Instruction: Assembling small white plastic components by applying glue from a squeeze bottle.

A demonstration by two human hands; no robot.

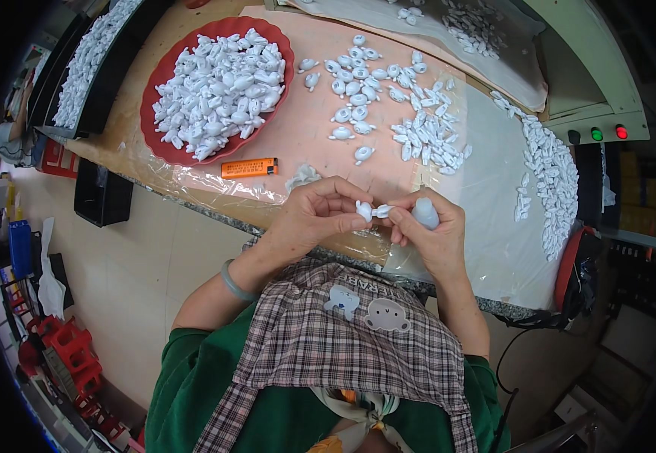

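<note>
My left hand [314,214] pinches a small white plastic figure part [363,210] between thumb and fingers above the table's near edge. Facing it, my right hand [441,232] grips a smaller white piece [381,212] by its end; the two pieces meet or nearly touch. A pale translucent squeeze bottle [424,214] is also tucked in my right hand, against the fingers. Beyond my hands, rounded white parts [359,99] lie scattered on the pink sheet [298,113]. A pile of slimmer white pieces [427,136] sits to their right.
A red bowl [149,127] heaped with white parts stands at the left, near an orange lighter [249,167] and crumpled white tissue [302,177]. More slim pieces [550,181] line the right side. A pale green machine housing [592,68] with lit buttons stands at the back right.
</note>
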